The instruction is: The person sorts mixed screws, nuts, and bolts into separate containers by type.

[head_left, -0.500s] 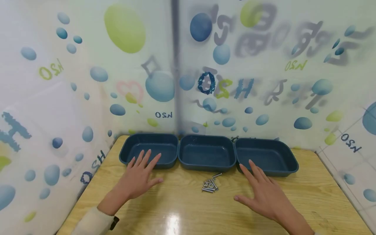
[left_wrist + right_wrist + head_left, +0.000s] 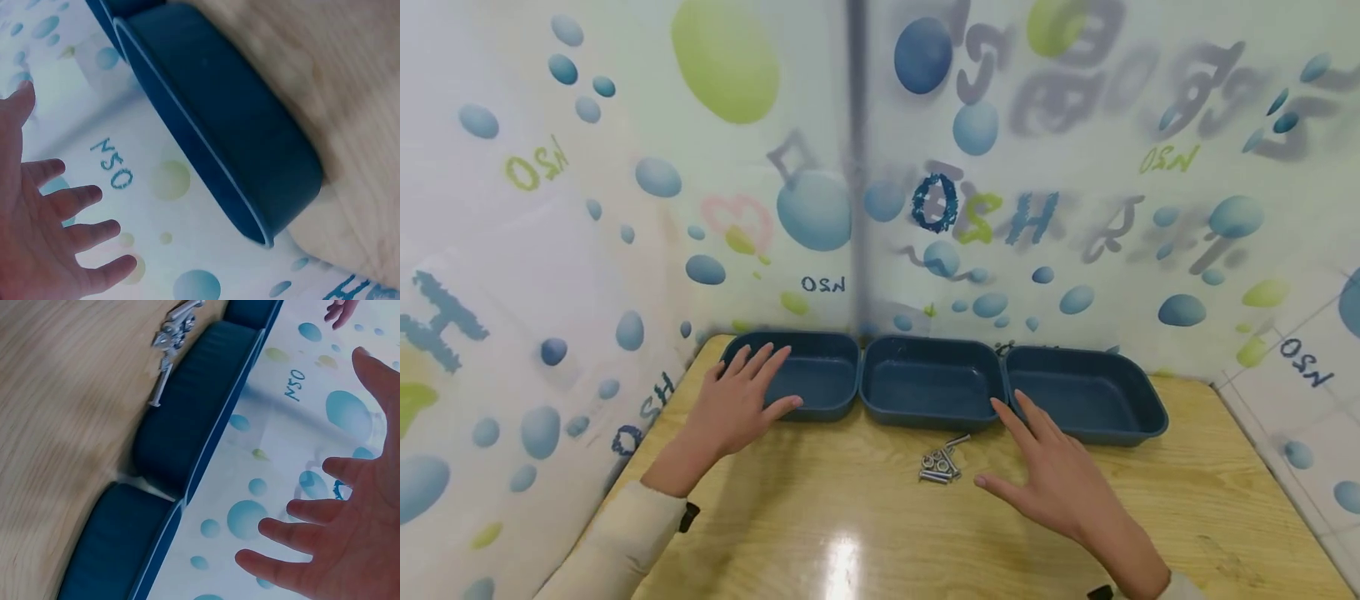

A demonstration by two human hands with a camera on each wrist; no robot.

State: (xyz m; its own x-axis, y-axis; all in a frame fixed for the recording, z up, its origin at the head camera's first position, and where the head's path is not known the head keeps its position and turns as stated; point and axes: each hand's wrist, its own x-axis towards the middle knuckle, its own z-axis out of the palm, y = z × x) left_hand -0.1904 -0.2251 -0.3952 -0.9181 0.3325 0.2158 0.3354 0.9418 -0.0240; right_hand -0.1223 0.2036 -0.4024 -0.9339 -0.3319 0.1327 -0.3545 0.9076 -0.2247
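Observation:
A small pile of silver bolts and nuts [image 2: 942,463] lies on the wooden table, just in front of the middle blue bin [image 2: 932,385]. Fingers spread, my left hand [image 2: 737,408] hovers over the front of the left blue bin [image 2: 820,383] and holds nothing. My right hand [image 2: 1056,479] is also spread and free, to the right of the pile, its fingertips overlapping the near edge of the right blue bin [image 2: 1082,396] in the head view. The right wrist view shows the bolts and nuts [image 2: 172,340] beside a bin's outer wall [image 2: 187,406].
The three bins stand side by side along the back of the wooden table [image 2: 790,517]. Behind them rises a wall covering [image 2: 820,83] printed with blue and green bubbles, and it continues along both sides of the table.
My left hand has moved up and slightly left, farther over the left bin. The right hand has shifted a little left and up. The view has tilted slightly.

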